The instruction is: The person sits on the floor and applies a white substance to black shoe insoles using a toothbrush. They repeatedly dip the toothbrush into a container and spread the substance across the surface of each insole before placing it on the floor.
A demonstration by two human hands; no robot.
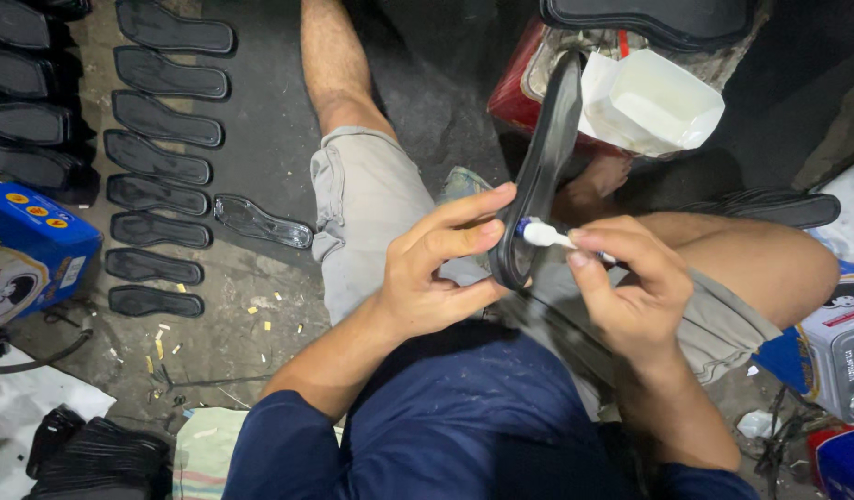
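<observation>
My left hand (436, 268) grips the near end of a black shoe sole (543, 167), held on edge over my lap and pointing away from me. In my right hand (631, 287) is a small white brush (543, 234) with a blue band. Its tip touches the sole's edge near the heel end. I sit on the floor in grey shorts, knees spread.
Several black soles (158, 157) lie in a row on the dusty floor at left, one shiny sole (260, 220) beside them. A white paper tray (649, 102) sits on a red tin (515, 93) ahead. Blue boxes stand at left (33, 250) and right (816, 352).
</observation>
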